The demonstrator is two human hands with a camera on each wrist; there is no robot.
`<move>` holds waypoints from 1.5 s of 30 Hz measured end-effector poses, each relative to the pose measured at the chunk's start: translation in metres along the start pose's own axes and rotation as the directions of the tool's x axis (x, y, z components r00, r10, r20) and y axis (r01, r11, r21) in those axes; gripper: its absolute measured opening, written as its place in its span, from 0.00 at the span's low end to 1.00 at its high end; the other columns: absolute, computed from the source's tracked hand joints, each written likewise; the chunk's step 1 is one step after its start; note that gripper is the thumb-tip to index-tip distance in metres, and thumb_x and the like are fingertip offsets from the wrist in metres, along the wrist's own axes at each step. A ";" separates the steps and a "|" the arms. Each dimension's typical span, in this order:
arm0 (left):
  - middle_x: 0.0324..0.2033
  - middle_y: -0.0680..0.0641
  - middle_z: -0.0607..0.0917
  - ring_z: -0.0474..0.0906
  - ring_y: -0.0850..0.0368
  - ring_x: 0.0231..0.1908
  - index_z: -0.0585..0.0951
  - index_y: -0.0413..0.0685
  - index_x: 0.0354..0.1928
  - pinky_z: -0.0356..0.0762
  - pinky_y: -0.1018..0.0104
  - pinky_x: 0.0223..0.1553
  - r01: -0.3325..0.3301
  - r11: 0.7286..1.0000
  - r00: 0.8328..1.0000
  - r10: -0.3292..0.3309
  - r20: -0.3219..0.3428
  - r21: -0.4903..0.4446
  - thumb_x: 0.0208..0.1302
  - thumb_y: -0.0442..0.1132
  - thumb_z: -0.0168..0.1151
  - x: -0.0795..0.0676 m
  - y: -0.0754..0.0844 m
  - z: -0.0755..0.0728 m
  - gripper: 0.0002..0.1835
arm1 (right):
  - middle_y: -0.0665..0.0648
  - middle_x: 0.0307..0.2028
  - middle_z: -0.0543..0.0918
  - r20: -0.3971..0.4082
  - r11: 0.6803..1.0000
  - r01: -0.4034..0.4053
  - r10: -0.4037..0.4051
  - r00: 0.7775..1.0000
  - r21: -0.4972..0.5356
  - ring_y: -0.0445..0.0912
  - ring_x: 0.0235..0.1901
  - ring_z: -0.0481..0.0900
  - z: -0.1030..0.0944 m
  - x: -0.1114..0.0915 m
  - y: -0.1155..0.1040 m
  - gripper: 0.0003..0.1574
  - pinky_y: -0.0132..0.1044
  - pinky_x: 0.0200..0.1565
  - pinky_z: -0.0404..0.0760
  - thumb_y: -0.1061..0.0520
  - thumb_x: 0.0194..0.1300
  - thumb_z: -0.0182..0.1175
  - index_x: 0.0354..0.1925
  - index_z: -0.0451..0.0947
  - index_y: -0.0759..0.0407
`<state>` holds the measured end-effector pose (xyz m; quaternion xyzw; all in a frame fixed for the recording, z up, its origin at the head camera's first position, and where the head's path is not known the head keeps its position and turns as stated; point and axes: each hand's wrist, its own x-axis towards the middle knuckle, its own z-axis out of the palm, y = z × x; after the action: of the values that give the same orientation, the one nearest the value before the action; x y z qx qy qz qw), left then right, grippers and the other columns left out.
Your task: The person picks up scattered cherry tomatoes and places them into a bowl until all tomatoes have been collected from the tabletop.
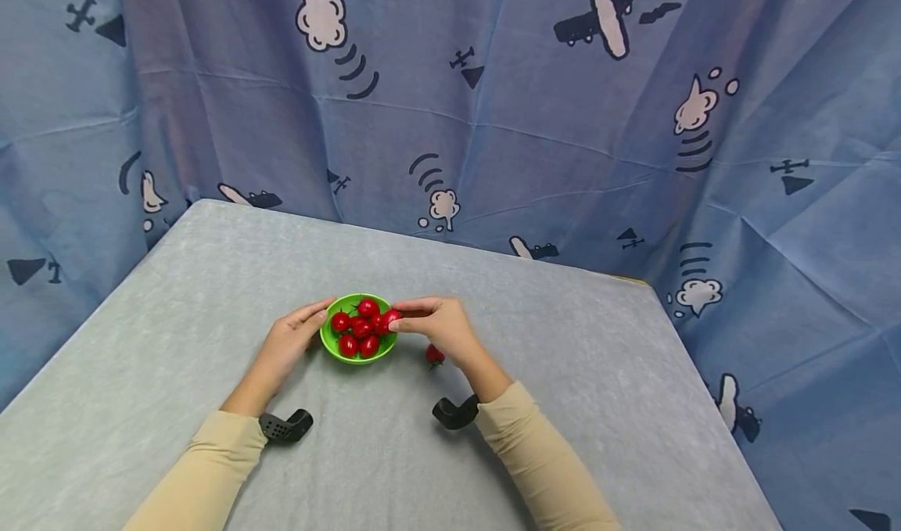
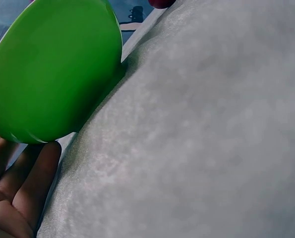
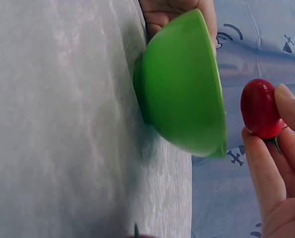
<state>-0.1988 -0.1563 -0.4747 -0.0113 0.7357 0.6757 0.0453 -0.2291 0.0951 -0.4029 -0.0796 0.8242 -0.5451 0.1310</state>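
A green bowl (image 1: 359, 360) with several red cherry tomatoes (image 1: 361, 328) in it stands on the table. At its left side my left hand (image 1: 290, 337) holds the bowl by the rim; the left wrist view shows fingers (image 2: 35, 183) against its outer wall. My right hand (image 1: 439, 324) pinches another cherry tomato (image 3: 260, 109) between thumb and fingers, just over the bowl's right rim. In the right wrist view this tomato is apart from the bowl, its green stem showing low. One more tomato (image 1: 435, 353) lies on the table beneath the right wrist.
A pale grey cloth covers the table (image 1: 598, 374). Behind it hangs a blue curtain (image 1: 394, 140) printed with planes and clouds. Black camera mounts (image 1: 454, 413) sit on both wrists, close over the table.
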 end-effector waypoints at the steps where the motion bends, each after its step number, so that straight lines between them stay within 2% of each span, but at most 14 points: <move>1: 0.70 0.45 0.72 0.69 0.81 0.55 0.71 0.46 0.70 0.70 0.86 0.52 -0.001 1.000 1.000 0.001 0.000 0.000 0.76 0.52 0.51 0.000 0.000 0.000 0.28 | 0.52 0.44 0.90 0.002 1.000 0.000 0.000 1.000 -0.003 0.41 0.46 0.84 0.001 0.000 -0.001 0.21 0.35 0.48 0.83 0.52 0.51 0.78 0.45 0.89 0.53; 9: 0.69 0.44 0.72 0.70 0.85 0.52 0.71 0.45 0.70 0.71 0.86 0.51 -0.010 1.000 1.000 0.010 0.000 -0.003 0.76 0.52 0.51 -0.001 0.001 0.000 0.28 | 0.52 0.45 0.90 0.024 1.000 0.006 -0.007 1.000 0.015 0.41 0.47 0.84 0.010 0.001 -0.003 0.20 0.35 0.49 0.81 0.52 0.51 0.78 0.45 0.89 0.53; 20: 0.69 0.46 0.73 0.69 0.84 0.52 0.72 0.47 0.70 0.70 0.86 0.51 -0.002 1.000 1.000 0.002 -0.001 0.014 0.76 0.54 0.52 0.000 0.000 0.000 0.28 | 0.51 0.44 0.90 0.019 1.000 0.011 -0.011 1.000 -0.009 0.41 0.47 0.83 0.016 0.003 0.001 0.18 0.36 0.49 0.81 0.52 0.51 0.78 0.43 0.90 0.52; 32: 0.69 0.46 0.72 0.70 0.86 0.50 0.71 0.47 0.70 0.72 0.84 0.50 0.010 1.000 1.000 -0.009 -0.011 0.024 0.75 0.54 0.52 0.000 0.000 0.000 0.29 | 0.53 0.42 0.90 0.019 1.000 0.014 -0.014 1.000 0.000 0.38 0.40 0.83 0.019 0.001 0.001 0.18 0.30 0.42 0.82 0.55 0.50 0.78 0.42 0.90 0.55; 45: 0.69 0.45 0.73 0.71 0.85 0.49 0.72 0.47 0.70 0.73 0.83 0.49 0.003 1.000 1.000 -0.003 -0.016 0.024 0.75 0.54 0.52 0.000 0.001 0.001 0.28 | 0.53 0.43 0.90 0.011 0.999 0.020 -0.020 1.000 -0.045 0.41 0.46 0.83 0.024 -0.002 0.000 0.18 0.30 0.42 0.83 0.57 0.49 0.79 0.41 0.90 0.54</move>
<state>-0.1985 -0.1553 -0.4740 -0.0172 0.7441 0.6666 0.0406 -0.2200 0.0741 -0.4117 -0.0937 0.8347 -0.5274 0.1281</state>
